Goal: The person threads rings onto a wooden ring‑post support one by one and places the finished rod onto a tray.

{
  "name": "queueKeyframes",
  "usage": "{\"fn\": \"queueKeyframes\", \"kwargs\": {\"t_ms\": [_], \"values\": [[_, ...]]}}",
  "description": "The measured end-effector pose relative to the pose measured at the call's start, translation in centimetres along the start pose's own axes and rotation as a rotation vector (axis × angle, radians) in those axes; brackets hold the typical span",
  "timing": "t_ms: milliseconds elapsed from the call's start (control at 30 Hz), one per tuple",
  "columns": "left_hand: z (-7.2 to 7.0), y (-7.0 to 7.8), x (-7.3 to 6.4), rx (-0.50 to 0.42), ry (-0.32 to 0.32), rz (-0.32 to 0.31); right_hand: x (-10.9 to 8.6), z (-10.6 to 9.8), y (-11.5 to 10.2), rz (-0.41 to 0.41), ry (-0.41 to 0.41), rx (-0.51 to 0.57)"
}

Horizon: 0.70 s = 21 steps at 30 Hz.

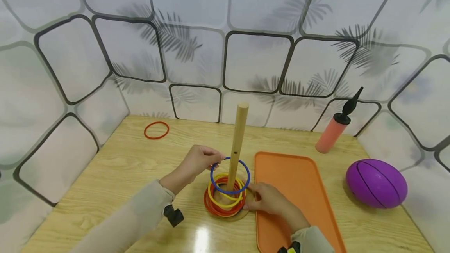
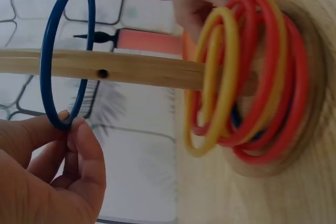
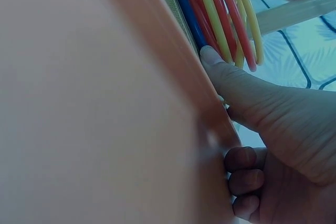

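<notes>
A round wooden base (image 2: pixel 318 72) carries an upright wooden peg (image 1: pixel 240 132), with several red rings (image 1: pixel 208 206) and yellow rings (image 2: pixel 231 77) stacked loosely around it. Low in the stack, part of a blue ring (image 3: pixel 186 11) shows. Between thumb and fingertips my left hand (image 1: pixel 197 162) pinches another blue ring (image 2: pixel 46 61) by its edge. That ring hangs tilted around the peg, above the stack and below the peg's top. My right hand (image 1: pixel 270 201) grips the right side of the base, its thumb beside the low blue ring; some fingers are hidden in the head view.
An orange tray (image 1: pixel 293 182) lies right of the base, close against my right hand. Farther right are a purple ball (image 1: pixel 377 184) and a pink hand pump (image 1: pixel 330 135). A single red ring (image 1: pixel 145 132) lies at the table's back left, near the patterned wall.
</notes>
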<state>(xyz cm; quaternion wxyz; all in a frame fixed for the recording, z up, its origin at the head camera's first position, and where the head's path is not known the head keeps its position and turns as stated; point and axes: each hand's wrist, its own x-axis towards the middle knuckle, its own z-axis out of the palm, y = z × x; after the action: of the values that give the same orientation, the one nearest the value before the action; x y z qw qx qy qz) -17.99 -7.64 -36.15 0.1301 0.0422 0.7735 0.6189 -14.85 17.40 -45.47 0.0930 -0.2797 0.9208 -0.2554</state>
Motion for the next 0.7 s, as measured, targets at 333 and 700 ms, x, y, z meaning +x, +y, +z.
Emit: {"fn": "queueKeyframes", "kwargs": {"t_ms": [333, 700], "values": [[0.4, -2.8, 0.9, 0.045, -0.012, -0.014, 0.0, -0.1, -0.1, 0.014, 0.01, -0.032], [1.2, -5.1, 1.3, 0.142, -0.006, 0.002, -0.2, 0.0, -0.2, 0.015, 0.002, -0.016]]}}
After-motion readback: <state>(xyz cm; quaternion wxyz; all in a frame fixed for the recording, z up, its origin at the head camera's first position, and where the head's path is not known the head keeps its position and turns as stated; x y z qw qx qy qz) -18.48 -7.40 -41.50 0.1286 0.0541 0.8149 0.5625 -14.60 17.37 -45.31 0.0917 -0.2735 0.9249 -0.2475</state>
